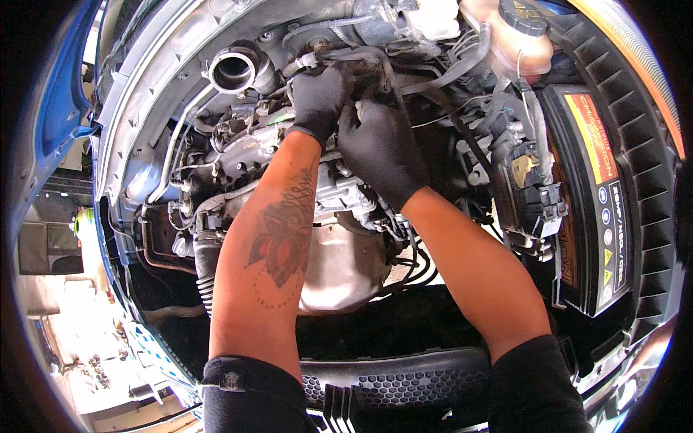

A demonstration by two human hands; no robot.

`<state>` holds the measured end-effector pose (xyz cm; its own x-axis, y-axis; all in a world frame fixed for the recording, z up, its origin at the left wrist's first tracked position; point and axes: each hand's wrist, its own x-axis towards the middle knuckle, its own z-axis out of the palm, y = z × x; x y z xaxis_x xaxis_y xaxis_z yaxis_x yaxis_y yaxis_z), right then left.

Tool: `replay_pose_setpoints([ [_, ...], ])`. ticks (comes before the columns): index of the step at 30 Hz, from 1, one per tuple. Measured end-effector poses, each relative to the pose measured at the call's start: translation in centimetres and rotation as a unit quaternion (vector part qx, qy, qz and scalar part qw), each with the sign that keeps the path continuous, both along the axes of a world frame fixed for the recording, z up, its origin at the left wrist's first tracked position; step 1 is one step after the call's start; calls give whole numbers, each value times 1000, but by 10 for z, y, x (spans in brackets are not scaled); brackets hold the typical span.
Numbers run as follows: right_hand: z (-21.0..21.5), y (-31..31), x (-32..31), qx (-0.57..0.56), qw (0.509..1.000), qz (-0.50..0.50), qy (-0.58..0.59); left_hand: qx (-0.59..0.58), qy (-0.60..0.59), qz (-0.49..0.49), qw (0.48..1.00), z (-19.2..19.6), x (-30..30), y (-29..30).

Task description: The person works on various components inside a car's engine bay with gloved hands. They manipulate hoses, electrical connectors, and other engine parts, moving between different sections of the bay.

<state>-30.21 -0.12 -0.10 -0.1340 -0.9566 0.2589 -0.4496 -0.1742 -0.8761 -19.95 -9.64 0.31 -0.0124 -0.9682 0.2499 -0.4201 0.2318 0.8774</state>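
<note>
Both of my hands wear black gloves and reach deep into an open engine bay. My left hand (319, 101) is curled against a dark hose and bracket area (369, 66) at the back of the engine (245, 155). Close beside it on the right, my right hand (382, 148) has its fingers bent inward and pressed together, thumb side up. Whatever lies between the fingers of either hand is hidden by the gloves and the dark parts around them. Below the hands, a dull metal heat shield (343, 263) covers the front of the engine.
An open round metal pipe mouth (232, 71) stands left of my hands. To the right are a black connector box (530, 180) with cables, a car battery (588, 202) and a coolant tank (509, 43) with a black cap. A honeycomb grille (404, 386) runs along the front.
</note>
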Motion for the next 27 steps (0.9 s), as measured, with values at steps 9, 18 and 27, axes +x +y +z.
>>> replay_pose_setpoints([
  [9,-12,-3,-1,-30,999,-5,-26,-14,15,143,989,-11,-4,-3],
  [18,-3,1,0,-49,997,-51,28,-86,116,133,980,-21,2,0],
  [27,-7,-3,11,-85,987,-99,89,-92,115,185,972,-5,-7,14],
])
